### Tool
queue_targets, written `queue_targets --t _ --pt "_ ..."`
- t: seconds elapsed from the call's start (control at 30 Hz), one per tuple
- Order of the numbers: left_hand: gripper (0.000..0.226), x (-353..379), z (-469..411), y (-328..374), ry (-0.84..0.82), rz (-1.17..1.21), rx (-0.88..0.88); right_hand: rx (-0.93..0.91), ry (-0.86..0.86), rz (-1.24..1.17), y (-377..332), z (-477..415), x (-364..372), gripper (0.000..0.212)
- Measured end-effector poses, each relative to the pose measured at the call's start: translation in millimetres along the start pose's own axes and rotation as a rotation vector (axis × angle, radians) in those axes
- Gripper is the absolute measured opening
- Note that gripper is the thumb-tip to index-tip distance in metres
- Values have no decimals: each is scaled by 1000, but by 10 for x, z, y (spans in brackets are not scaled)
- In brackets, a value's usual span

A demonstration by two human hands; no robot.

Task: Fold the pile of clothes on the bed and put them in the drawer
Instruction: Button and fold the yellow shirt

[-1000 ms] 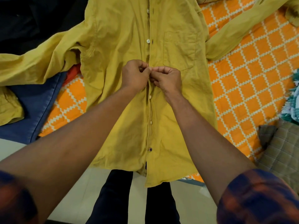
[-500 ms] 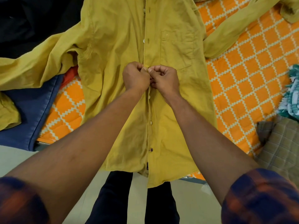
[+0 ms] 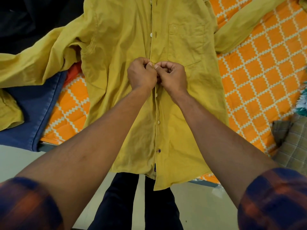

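A mustard-yellow button-up shirt (image 3: 119, 67) lies face up on the bed, front towards me, sleeves spread to both sides and hem hanging over the bed's near edge. My left hand (image 3: 141, 73) and my right hand (image 3: 172, 75) meet at the button placket at mid-chest, just below the breast pocket. Both pinch the placket edges, fingers curled, thumbs touching. The lower buttons look fastened; the two buttons above my hands sit beside their open holes.
An orange and white patterned bedspread (image 3: 259, 77) covers the bed. A blue garment (image 3: 33, 113) lies at the left under the shirt sleeve, dark cloth (image 3: 33, 19) behind it. A checked cloth (image 3: 292, 143) and a teal fringed cloth (image 3: 303, 100) lie at the right edge.
Both hands stay pinched together on the placket at about the same spot; their fingers have shifted slightly. The view has tilted a little.
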State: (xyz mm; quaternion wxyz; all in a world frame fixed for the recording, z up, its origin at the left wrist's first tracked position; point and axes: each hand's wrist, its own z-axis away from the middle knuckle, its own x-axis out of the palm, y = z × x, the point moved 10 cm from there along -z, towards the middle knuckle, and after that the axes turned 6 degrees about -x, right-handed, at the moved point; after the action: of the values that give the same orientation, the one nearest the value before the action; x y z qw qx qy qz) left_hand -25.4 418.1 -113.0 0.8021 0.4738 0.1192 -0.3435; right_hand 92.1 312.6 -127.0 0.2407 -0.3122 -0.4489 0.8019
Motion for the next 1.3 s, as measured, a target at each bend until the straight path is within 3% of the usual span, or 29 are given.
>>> queue_targets --t 0.13,0.33,0.6,0.93,1.3 --pt "9 27 -56 -42 -69 35 -49 110 -61 24 18 -58 10 12" --pt "21 49 -108 -53 -128 11 -68 41 -104 120 9 -111 56 22" --pt "3 -14 14 -93 54 90 -28 -40 -105 28 54 -102 38 11" --pt "6 -78 164 -63 288 19 -62 -297 -27 95 -71 -40 -27 6" --pt "14 -7 140 -176 193 267 -64 -407 -3 149 -100 -3 -40 24"
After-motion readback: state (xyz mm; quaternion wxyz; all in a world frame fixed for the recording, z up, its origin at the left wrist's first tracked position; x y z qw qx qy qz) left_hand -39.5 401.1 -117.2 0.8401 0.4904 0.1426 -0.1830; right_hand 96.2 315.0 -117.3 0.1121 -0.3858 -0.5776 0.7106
